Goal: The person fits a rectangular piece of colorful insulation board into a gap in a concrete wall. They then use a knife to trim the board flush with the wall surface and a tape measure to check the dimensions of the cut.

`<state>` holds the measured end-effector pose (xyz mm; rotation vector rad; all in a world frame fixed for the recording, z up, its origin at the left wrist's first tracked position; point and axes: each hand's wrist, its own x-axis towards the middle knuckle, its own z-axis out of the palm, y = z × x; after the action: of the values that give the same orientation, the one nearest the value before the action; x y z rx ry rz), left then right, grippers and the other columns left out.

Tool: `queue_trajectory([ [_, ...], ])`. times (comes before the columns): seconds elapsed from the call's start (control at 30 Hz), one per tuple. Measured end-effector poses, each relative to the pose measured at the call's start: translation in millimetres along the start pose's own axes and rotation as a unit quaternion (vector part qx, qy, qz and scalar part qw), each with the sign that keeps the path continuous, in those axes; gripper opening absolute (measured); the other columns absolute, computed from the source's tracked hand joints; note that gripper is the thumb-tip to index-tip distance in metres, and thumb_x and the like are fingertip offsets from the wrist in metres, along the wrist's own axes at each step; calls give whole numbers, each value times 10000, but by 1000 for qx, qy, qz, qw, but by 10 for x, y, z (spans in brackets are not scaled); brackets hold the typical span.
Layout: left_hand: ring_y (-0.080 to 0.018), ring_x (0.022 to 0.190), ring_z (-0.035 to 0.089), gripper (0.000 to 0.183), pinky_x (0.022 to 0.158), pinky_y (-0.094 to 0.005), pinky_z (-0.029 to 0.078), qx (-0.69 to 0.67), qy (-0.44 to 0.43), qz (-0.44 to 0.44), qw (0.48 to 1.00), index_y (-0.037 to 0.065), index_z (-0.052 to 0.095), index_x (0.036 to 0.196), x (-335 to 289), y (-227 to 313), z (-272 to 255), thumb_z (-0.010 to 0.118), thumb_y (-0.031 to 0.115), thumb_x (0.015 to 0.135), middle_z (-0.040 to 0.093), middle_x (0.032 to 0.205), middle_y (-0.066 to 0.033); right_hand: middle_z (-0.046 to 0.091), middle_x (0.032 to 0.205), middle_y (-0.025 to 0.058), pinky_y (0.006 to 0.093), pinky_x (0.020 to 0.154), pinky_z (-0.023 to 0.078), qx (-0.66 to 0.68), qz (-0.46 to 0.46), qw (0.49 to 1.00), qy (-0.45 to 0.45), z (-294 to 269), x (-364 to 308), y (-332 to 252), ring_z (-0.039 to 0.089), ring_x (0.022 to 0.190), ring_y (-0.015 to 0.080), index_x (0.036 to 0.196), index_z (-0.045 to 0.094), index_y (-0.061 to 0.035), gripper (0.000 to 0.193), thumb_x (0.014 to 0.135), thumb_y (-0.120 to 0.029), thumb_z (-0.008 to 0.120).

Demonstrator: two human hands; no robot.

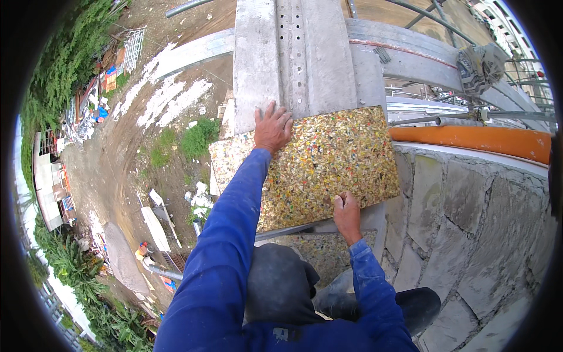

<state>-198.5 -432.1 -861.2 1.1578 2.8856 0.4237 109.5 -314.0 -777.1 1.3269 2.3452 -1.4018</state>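
Speckled board (328, 161), lying over grey planking (325, 56), my grips at its edges.
Left grip (272, 132): fingers spread over the far edge. Right grip (347, 217): curled at the near edge; whether pinching, I cannot tell. Step, I judge: steadying; shifting it would call for even two-handed support.

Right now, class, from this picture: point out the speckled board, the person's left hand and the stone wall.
Speckled board (328, 164): head view, middle of its upper face.
Left hand (273, 132): head view, back of the hand.
Stone wall (469, 237): head view, middle of its visible face.
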Motion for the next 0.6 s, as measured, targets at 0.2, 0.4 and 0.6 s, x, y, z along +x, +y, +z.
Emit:
queue_trajectory([
  [0.2,-295,1242,555,326,1115,-607,255,-59,-37,-29,997,122,762,1088,110,337,-14,562,346,961,722,1173,-66,688,963,229,494,794,499,1,2,1000,-23,128,-522,76,657,904,424,1000,635,3,210,964,-202,613],
  [0.4,-298,1180,592,348,1091,-575,278,-42,-155,-100,982,141,785,1105,269,427,-134,555,346,941,739,1111,-121,702,956,224,475,798,513,50,0,998,-48,100,-550,-3,672,893,405,1021,651,4,202,962,-185,616],
  [0.6,-294,1205,576,351,1098,-553,284,-50,-184,-112,975,133,766,1153,266,454,-187,560,327,946,717,1167,-128,693,833,150,394,734,513,157,28,986,-38,179,-437,13,653,747,248,967,641,15,203,967,-186,613],
])
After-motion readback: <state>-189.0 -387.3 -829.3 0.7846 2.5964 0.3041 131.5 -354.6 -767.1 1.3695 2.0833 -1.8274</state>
